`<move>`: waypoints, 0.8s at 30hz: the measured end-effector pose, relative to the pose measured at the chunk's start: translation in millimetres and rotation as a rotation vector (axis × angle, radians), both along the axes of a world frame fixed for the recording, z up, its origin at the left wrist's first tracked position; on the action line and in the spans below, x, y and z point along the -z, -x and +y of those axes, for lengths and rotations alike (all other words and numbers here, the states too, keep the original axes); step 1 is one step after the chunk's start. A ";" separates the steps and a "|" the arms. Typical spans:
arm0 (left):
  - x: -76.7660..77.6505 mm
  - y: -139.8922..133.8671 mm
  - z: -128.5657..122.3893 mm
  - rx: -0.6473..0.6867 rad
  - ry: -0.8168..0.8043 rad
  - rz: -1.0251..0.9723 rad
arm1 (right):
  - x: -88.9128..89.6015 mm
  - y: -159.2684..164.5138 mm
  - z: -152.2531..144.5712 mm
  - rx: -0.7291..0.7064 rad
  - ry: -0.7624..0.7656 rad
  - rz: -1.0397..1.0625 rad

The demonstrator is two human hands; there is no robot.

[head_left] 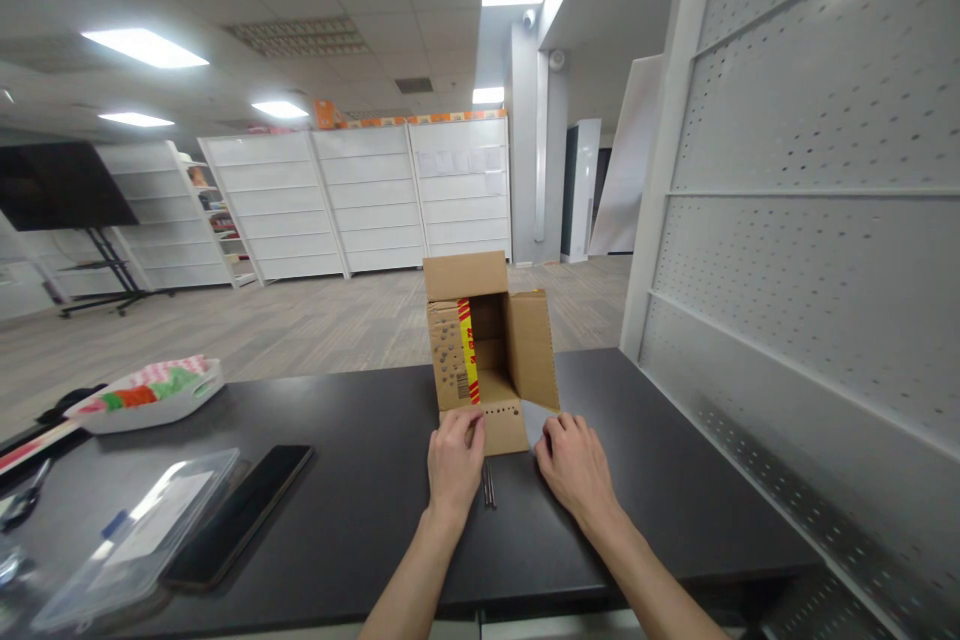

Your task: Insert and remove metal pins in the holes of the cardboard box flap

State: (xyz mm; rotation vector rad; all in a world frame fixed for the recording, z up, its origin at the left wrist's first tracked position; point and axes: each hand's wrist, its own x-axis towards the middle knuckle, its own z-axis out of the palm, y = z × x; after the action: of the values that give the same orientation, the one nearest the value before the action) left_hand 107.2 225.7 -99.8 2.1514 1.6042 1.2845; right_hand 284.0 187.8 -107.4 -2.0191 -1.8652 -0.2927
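Observation:
An open cardboard box (491, 345) lies on its side on the dark table, its opening facing me and its flaps spread. My left hand (456, 460) is at the lower flap (504, 432), thumb and fingers pinched together; whatever they hold is too small to make out. Along that flap runs a row of small dark dots. Dark spots also cover the left flap (448, 355), beside red-and-yellow tape (469, 350). To the right, my right hand (576, 462) has curled fingers by a pale sheet (534, 420); its grip is hidden. Several thin metal rods (490, 486) lie between my hands.
On the left of the black table (360, 480) are a phone (244, 515), a clear plastic case (150, 530) and a white basket (157, 408) with colourful contents. A white perforated panel (795, 250) stands along the right edge. White shelving (367, 200) lines the background.

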 end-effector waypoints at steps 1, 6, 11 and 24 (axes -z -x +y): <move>0.5 0.3 0.1 -0.005 0.005 0.009 | 0.0 0.0 0.0 0.001 0.001 0.001; 2.9 0.8 0.2 -0.039 0.009 0.052 | 0.9 -0.2 0.3 0.000 -0.009 -0.001; 2.5 0.0 -1.1 -0.063 0.025 0.124 | 1.7 -0.2 0.4 0.001 -0.012 0.005; -0.8 10.2 -23.3 -0.037 0.168 0.113 | 1.0 -0.1 0.3 0.006 -0.014 0.008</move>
State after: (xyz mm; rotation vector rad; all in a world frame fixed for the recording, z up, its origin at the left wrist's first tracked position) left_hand 96.9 202.3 -99.0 2.1342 1.7352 1.0139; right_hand 284.1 188.2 -108.5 -2.0140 -1.8482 -0.2977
